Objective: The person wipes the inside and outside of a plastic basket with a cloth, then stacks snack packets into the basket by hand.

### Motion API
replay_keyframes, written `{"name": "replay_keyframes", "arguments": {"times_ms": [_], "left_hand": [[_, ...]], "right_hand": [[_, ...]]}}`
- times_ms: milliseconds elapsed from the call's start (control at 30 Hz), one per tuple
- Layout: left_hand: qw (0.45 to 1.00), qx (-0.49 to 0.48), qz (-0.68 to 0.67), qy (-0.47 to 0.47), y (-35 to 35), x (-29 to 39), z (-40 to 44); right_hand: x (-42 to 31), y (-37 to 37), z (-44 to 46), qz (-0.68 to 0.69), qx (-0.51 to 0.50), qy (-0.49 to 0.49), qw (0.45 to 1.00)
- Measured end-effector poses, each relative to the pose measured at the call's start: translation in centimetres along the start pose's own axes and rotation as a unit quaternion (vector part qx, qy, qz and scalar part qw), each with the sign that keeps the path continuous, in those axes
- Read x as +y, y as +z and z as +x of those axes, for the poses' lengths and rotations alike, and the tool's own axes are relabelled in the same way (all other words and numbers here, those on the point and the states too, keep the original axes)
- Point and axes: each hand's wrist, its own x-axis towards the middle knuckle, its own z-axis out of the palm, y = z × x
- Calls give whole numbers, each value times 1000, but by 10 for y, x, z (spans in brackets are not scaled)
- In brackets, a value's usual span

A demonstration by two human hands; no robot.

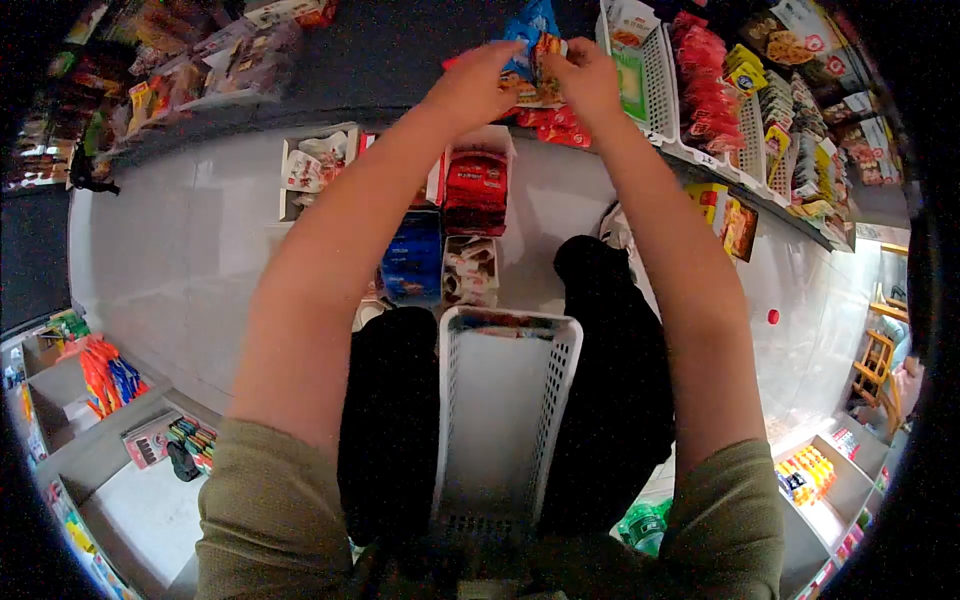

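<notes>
At the top centre, my left hand (478, 88) and my right hand (588, 78) are stretched forward over a dark shelf (370, 50). Between them are blue and orange snack packets (535, 60), and the fingers of both hands are closed on these from either side. Red packets (553, 127) lie just below the hands at the shelf's edge. A long white perforated basket (497, 420), mostly bare inside with a few packets at its far end, rests between my legs.
White baskets (657, 90) of red, yellow and green packets line the upper right. Boxes with red packets (476, 190), blue packets (412, 255) and white packets (470, 272) stand below the shelf. Compartment bins (145, 500) are at lower left. A wooden stool (875, 365) stands far right.
</notes>
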Motion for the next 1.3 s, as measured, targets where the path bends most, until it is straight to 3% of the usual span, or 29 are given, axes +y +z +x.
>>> {"name": "replay_keyframes", "arguments": {"times_ms": [33, 100, 133, 200, 333, 367, 533, 567, 600, 667, 733, 767, 800, 867, 900, 1000, 1067, 1133, 1233, 1300], "left_hand": [[1000, 2, 2, 4, -14, 11, 1], [990, 99, 82, 62, -42, 37, 1], [989, 102, 84, 66, -60, 58, 0], [975, 108, 168, 98, -93, 101, -7], [968, 104, 171, 152, -132, 156, -31], [961, 95, 182, 184, -139, 169, -37], [988, 53, 49, 134, -166, 237, -70], [996, 30, -21, 78, -173, 248, -76], [996, 7, -90, 20, -181, 257, -82], [995, 23, -95, 10, -191, 272, -95], [983, 112, -146, -3, -187, 267, -104], [972, 119, -198, -30, -183, 257, -108], [972, 125, -197, -24, -181, 258, -112], [910, 173, -369, -73, -176, 264, -125], [891, 167, -414, -83, -171, 263, -130], [875, 149, -449, -103, -154, 256, -137], [871, 137, -455, -123, -152, 256, -141], [849, 103, -485, -182, -149, 252, -141], [833, 137, -509, -167, -148, 248, -140], [819, 158, -526, -166, -148, 246, -139]], "right_hand": [[-8, -13, -3, 28, -13, -32, 999], [-18, -38, -5, 40, -31, -115, 992], [-34, -53, -12, 40, -27, -120, 992], [-66, -92, -34, 120, -115, -133, 977], [-128, -152, -74, 61, -161, -193, 966], [-149, -168, -85, -16, -143, -277, 950], [-219, -217, -130, 31, -209, -245, 946], [-247, -234, -141, 26, -278, -177, 944], [-253, -234, -150, 11, -275, -157, 948], [-252, -228, -161, -6, -267, -141, 953], [-241, -217, -164, 109, -110, -324, 933], [-239, -218, -171, 65, -66, -324, 942], [-232, -213, -174, 115, -66, -270, 954], [-226, -212, -191, 101, -67, -170, 978], [-220, -206, -196, 100, -67, -175, 977], [-202, -190, -209, 89, -75, -151, 982], [-193, -184, -213, 142, -118, -60, 981], [-183, -177, -216, 207, -104, -31, 972], [-172, -177, -219, 407, -56, 69, 909], [-163, -179, -217, 460, -32, 94, 882]]}}
